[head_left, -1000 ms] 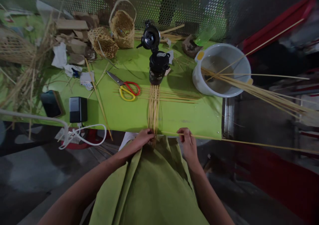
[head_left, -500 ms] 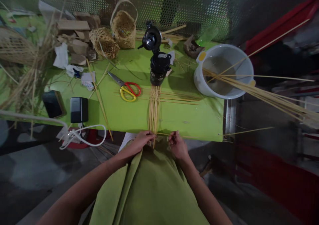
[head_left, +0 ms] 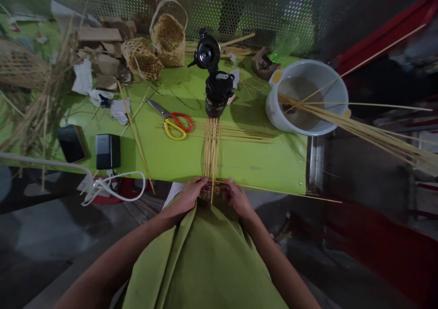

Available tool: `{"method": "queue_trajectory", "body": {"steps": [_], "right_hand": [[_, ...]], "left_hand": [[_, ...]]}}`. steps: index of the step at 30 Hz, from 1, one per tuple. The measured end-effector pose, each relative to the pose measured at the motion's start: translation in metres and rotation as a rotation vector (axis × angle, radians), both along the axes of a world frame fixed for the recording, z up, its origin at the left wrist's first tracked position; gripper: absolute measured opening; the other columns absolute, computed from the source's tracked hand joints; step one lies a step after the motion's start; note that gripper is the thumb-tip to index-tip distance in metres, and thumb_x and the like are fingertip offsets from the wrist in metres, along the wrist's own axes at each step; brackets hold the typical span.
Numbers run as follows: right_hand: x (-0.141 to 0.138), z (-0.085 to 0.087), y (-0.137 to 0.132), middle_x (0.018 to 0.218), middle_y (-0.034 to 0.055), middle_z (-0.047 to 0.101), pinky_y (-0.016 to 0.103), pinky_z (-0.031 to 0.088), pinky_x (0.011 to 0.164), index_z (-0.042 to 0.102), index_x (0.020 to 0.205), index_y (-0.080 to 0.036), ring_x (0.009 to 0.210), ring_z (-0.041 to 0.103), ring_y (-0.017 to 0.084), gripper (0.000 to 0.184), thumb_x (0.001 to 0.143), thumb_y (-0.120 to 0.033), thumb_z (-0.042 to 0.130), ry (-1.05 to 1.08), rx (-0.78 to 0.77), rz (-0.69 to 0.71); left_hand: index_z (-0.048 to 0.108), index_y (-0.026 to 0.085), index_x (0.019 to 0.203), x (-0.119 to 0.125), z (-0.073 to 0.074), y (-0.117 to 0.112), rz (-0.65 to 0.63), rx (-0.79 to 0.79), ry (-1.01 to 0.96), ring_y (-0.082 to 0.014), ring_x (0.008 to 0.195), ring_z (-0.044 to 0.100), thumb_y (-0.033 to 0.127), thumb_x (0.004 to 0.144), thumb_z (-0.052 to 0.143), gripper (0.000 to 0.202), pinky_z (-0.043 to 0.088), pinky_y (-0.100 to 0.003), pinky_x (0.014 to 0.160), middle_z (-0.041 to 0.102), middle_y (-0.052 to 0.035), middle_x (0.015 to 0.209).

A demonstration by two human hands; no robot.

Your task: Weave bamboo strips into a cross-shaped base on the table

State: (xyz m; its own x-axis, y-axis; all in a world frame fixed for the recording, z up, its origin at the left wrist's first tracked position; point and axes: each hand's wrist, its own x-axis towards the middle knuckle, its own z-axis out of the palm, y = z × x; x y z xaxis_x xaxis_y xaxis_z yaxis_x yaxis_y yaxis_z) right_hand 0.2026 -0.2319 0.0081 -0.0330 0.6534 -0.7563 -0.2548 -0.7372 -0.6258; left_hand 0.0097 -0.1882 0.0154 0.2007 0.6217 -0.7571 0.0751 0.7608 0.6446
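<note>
Bundle of strips with long axis near-to-far: near end between both hands, far end at the black bottle. Crosswise, a single strip — trailing right by the green table's near edge, closer to the right hand, pinched there. Left hand grasping the bundle's near end.

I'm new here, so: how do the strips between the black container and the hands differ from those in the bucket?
The near strips lie side by side in a narrow band; the bucket strips lean loosely over the rim. The left hand touches the near strips; no hand touches the bucket strips. Both look slender and yellowish.
</note>
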Motion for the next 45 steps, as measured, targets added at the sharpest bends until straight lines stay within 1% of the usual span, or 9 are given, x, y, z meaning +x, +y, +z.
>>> {"method": "queue_trajectory", "body": {"steps": [5,7,11,17,23,29,33,37,45], "right_hand": [[0.014,0.012,0.003,0.062,0.0032,0.069,0.027,0.039,0.048,0.07,0.078,-0.021,0.047,0.054,0.016,0.044,0.09,-0.063,0.062,-0.19,0.012,0.399],[0.011,0.018,0.009,0.067,0.0021,0.071,0.027,0.043,0.053,0.074,0.089,-0.022,0.054,0.059,0.018,0.033,0.093,-0.052,0.061,-0.323,0.148,0.433],[-0.007,0.021,0.029,0.106,0.0046,0.077,0.034,0.052,0.083,0.073,0.118,-0.029,0.093,0.07,0.024,0.027,0.094,-0.032,0.06,-0.485,0.458,0.472],[-0.024,-0.003,0.041,0.099,0.0064,0.074,0.034,0.049,0.082,0.075,0.102,-0.026,0.089,0.066,0.024,0.022,0.091,-0.017,0.059,-0.672,0.524,0.643],[-0.017,-0.01,0.037,0.098,0.006,0.074,0.034,0.05,0.083,0.074,0.1,-0.025,0.089,0.067,0.023,0.019,0.092,-0.019,0.058,-0.658,0.511,0.608],[-0.016,-0.011,0.035,0.1,0.0074,0.075,0.037,0.052,0.086,0.075,0.103,-0.025,0.09,0.069,0.023,0.021,0.092,-0.021,0.057,-0.619,0.485,0.51],[-0.016,-0.011,0.035,0.101,0.0076,0.075,0.037,0.052,0.086,0.075,0.102,-0.024,0.092,0.069,0.024,0.019,0.093,-0.024,0.058,-0.599,0.488,0.493],[-0.015,-0.01,0.035,0.099,0.0085,0.074,0.036,0.052,0.084,0.074,0.1,-0.022,0.09,0.069,0.024,0.018,0.092,-0.026,0.058,-0.594,0.503,0.475],[-0.014,-0.008,0.037,0.096,0.0066,0.075,0.035,0.052,0.082,0.075,0.098,-0.023,0.086,0.068,0.023,0.019,0.089,-0.023,0.058,-0.575,0.504,0.455]], "left_hand": [[0.07,0.016,0.096,-0.005,0.0,0.006,0.129,-0.092,0.069,-0.0228,0.086,0.073,0.051,0.086,0.068,0.037,0.056,-0.032,0.071,0.079,-0.0137,0.101],[0.07,0.016,0.095,-0.007,0.001,0.006,0.118,-0.051,0.102,-0.0223,0.085,0.072,0.05,0.085,0.067,0.035,0.055,-0.032,0.072,0.079,-0.0125,0.098],[0.068,0.017,0.089,-0.007,0.003,0.005,0.073,0.072,0.122,-0.0215,0.083,0.069,0.051,0.086,0.063,0.035,0.054,-0.033,0.077,0.076,-0.0082,0.091],[0.069,0.018,0.086,-0.006,0.006,0.005,0.014,0.16,0.151,-0.0221,0.085,0.068,0.052,0.088,0.061,0.035,0.053,-0.033,0.08,0.074,-0.0064,0.089],[0.072,0.021,0.109,-0.01,0.005,0.003,-0.256,0.293,0.284,-0.0245,0.101,0.071,0.033,0.093,0.059,0.024,0.053,-0.037,0.095,0.078,-0.0071,0.109],[0.062,0.023,0.139,-0.019,0.018,0.0,-0.784,0.734,0.611,-0.0262,0.103,0.069,0.019,0.099,0.049,0.042,0.051,-0.042,0.096,0.075,-0.0104,0.111],[0.055,0.021,0.146,-0.023,0.025,0.005,-1.026,0.85,0.727,-0.0276,0.102,0.067,0.017,0.098,0.049,0.048,0.05,-0.042,0.092,0.072,-0.0109,0.107],[0.055,0.019,0.145,-0.022,0.025,0.012,-1.103,0.907,0.774,-0.0302,0.103,0.066,0.017,0.099,0.049,0.047,0.048,-0.044,0.09,0.07,-0.0129,0.11],[0.062,0.018,0.133,-0.015,0.021,0.028,-1.056,0.933,0.765,-0.0295,0.098,0.066,0.019,0.103,0.044,0.035,0.047,-0.045,0.087,0.068,-0.0132,0.105]]}}
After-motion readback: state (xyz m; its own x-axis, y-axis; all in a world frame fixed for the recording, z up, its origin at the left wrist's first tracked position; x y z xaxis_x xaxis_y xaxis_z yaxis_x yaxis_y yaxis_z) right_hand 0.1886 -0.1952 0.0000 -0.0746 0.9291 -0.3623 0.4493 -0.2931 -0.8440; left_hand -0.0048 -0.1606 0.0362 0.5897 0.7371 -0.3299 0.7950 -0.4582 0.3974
